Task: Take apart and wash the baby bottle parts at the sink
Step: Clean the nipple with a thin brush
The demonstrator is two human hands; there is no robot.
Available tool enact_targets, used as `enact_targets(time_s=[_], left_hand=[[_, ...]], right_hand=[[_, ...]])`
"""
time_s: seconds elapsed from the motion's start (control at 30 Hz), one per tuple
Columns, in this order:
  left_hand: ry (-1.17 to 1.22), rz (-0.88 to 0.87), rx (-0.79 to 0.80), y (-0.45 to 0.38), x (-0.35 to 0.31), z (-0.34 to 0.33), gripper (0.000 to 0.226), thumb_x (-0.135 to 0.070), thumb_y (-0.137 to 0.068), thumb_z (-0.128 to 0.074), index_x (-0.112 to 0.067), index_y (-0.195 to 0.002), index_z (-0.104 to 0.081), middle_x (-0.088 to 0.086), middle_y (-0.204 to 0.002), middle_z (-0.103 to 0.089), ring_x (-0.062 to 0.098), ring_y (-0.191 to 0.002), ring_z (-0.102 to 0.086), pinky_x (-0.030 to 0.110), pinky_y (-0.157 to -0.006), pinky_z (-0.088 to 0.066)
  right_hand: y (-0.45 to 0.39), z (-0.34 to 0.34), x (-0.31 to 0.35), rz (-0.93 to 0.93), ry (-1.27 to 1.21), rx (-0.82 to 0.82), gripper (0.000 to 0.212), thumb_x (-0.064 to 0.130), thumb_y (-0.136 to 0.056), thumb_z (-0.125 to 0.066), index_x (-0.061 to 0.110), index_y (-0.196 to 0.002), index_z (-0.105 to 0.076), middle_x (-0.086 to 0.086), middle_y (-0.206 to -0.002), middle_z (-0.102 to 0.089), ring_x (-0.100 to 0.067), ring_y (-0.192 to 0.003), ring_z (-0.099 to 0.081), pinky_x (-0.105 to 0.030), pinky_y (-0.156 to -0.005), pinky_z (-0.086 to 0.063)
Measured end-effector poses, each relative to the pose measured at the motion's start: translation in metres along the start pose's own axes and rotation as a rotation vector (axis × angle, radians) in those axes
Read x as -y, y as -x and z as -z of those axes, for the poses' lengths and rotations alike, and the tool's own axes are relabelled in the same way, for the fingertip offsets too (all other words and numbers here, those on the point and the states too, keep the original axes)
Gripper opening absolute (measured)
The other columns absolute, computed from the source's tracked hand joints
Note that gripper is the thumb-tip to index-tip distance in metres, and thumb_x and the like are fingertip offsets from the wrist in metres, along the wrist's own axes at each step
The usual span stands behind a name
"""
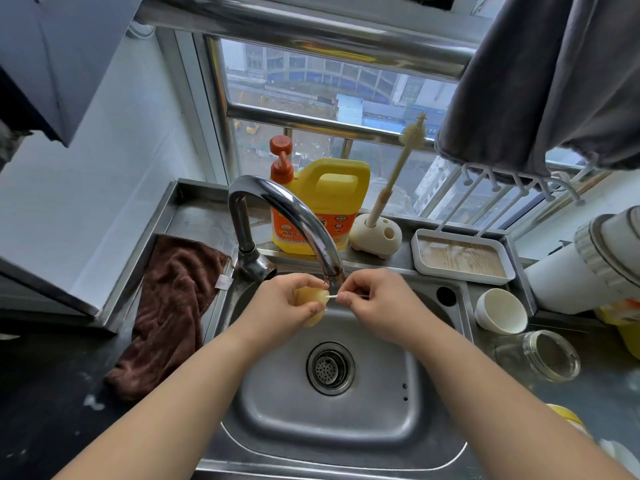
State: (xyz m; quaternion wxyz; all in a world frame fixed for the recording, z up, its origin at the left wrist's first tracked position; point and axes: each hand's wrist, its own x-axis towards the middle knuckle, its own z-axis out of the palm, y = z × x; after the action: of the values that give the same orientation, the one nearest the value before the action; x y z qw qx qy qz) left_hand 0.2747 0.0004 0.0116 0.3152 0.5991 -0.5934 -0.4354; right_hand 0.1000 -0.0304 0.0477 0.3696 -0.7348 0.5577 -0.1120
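Over the steel sink (346, 420), just under the tap spout (334, 273), my left hand (284, 303) grips a soft yellowish bottle nipple (311, 301). My right hand (374, 299) pinches a thin white stick (333, 297) whose tip meets the nipple. No water shows at the spout. A clear glass bottle body (543, 355) lies on its side on the counter to the right, next to a white cap (500, 315). A silicone bottle brush (398, 168) stands in its cream holder (375, 237) behind the sink.
A yellow detergent jug (322, 206) with an orange pump stands behind the tap. A white tray (462, 256) sits at the back right. A brown towel (169, 306) hangs over the sink's left edge. Grey cloth (554, 81) hangs at the upper right. The drain strainer (330, 368) sits mid-basin.
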Motion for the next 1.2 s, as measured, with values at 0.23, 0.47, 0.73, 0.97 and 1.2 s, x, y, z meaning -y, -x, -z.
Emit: enact_targets(time_s=[0.23,0.47,0.73,0.97,1.2], left_hand=[[0.084,0.01,0.007,-0.001,0.003,-0.004,0.029,-0.014,-0.081,-0.072,-0.04,-0.087,-0.062,-0.012,-0.091,-0.063,0.008,-0.085,-0.059,0.017,-0.07,-0.043],[0.266,0.139,-0.06,-0.001,0.008,-0.008,0.029,-0.012,-0.084,-0.069,-0.039,-0.087,-0.06,-0.002,-0.102,-0.061,0.016,-0.093,-0.058,0.02,-0.069,-0.047],[0.683,0.419,-0.006,0.001,0.025,-0.021,0.057,0.002,-0.072,-0.075,-0.015,-0.119,-0.047,0.011,-0.106,-0.062,0.022,-0.094,-0.06,0.031,-0.078,-0.049],[0.85,0.603,-0.017,0.007,0.023,-0.039,0.016,0.003,-0.087,-0.058,-0.002,-0.102,-0.058,0.013,-0.094,-0.065,0.019,-0.083,-0.064,0.019,-0.056,-0.056],[0.909,0.644,-0.027,0.009,0.027,-0.047,0.029,0.009,-0.086,-0.054,-0.004,-0.112,-0.057,0.013,-0.1,-0.063,0.023,-0.088,-0.061,0.031,-0.071,-0.049]], right_hand=[[0.003,0.003,-0.004,-0.022,-0.02,-0.02,0.019,0.023,-0.088,-0.064,0.03,-0.07,-0.063,0.012,-0.06,-0.056,0.0,-0.054,-0.047,-0.014,-0.055,-0.036],[0.011,0.009,-0.009,-0.066,0.028,-0.032,0.014,0.024,-0.088,-0.064,0.027,-0.074,-0.064,0.014,-0.062,-0.056,0.001,-0.057,-0.048,-0.012,-0.054,-0.034],[0.041,0.0,-0.035,-0.173,-0.014,-0.02,0.013,0.018,-0.094,-0.054,0.026,-0.091,-0.064,0.011,-0.068,-0.057,0.0,-0.058,-0.049,-0.009,-0.054,-0.037],[0.066,-0.017,-0.056,-0.283,-0.218,-0.077,0.014,0.011,-0.094,-0.053,0.02,-0.084,-0.06,0.006,-0.068,-0.068,0.003,-0.053,-0.054,-0.011,-0.06,-0.044],[0.083,-0.02,-0.066,-0.323,-0.248,-0.1,0.015,0.011,-0.092,-0.056,0.02,-0.082,-0.062,0.005,-0.072,-0.066,0.002,-0.056,-0.054,-0.009,-0.058,-0.042]])
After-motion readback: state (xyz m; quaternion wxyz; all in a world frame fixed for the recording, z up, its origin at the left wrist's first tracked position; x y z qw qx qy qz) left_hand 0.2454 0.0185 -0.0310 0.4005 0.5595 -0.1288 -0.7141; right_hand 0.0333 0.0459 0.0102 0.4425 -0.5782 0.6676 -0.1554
